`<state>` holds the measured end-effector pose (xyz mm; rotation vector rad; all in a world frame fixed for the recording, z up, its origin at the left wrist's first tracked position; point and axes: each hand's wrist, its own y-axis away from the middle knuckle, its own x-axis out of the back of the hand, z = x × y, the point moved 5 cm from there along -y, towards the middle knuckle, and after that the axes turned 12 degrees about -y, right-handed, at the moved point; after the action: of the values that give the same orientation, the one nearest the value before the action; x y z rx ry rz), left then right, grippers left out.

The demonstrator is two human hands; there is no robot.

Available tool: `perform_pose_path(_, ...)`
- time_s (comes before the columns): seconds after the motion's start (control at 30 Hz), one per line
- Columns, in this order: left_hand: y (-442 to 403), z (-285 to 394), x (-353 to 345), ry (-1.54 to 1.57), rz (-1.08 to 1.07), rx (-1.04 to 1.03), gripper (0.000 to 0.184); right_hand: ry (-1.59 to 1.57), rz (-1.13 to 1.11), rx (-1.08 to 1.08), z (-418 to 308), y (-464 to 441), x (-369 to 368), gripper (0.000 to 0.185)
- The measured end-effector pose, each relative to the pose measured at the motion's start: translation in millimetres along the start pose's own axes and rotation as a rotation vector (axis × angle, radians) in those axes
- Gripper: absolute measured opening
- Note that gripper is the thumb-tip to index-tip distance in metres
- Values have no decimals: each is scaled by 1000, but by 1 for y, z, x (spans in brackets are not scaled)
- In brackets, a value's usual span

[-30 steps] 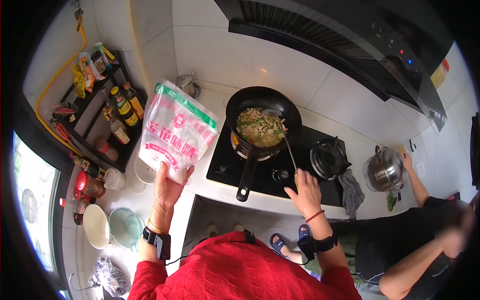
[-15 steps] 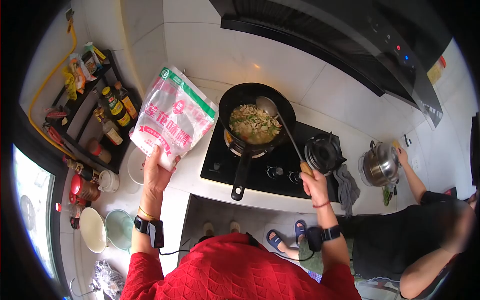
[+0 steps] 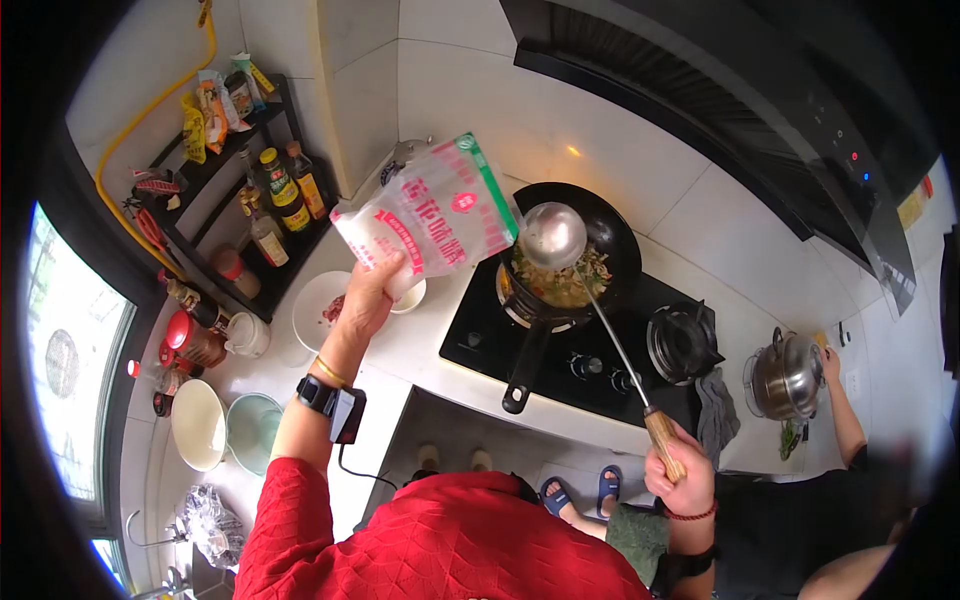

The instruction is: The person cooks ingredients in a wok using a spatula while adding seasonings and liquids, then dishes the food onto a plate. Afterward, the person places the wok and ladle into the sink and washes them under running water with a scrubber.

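My left hand (image 3: 372, 290) is closed round the lower end of a white plastic bag (image 3: 430, 215) with pink lettering and a green top strip. The bag is tilted, its green end beside the ladle. My right hand (image 3: 683, 474) grips the wooden handle of a metal ladle (image 3: 552, 236), whose bowl is raised over the black wok (image 3: 622, 232). Chopped food (image 3: 565, 285) with green pieces and some liquid lies in the wok, partly hidden by the ladle. The wok rests on the left burner of the black stove (image 3: 480, 335).
A co-worker's hand (image 3: 829, 365) touches a steel pot (image 3: 788, 375) at the right. A grey cloth (image 3: 716, 412) hangs at the stove's edge. Left are a plate (image 3: 308, 312), bowls (image 3: 199, 425) and a black rack (image 3: 270, 290) with bottles. The range hood (image 3: 690, 120) hangs above.
The bag has tilted further right, its top end now close to the ladle. My right hand has lowered toward me, and the ladle bowl has lifted above the food. The view has shifted.
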<state>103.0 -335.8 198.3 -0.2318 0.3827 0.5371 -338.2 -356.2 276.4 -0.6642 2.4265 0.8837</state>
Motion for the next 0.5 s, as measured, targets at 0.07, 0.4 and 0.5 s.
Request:
perform_pose_path(0.07, -7, 4, -2, -46, 0, -11, 41, -17, -24, -54, 0, 9, -8, 42)
perform_pose_path(0.4, -17, 9, 2, -225, 5, 13, 31, -48, -67, -159, -1, 23, -33, 44)
perform_pose_path(0.5, -15, 9, -1, -313, 13, 8, 28, -59, -85, -175, -1, 21, -34, 43)
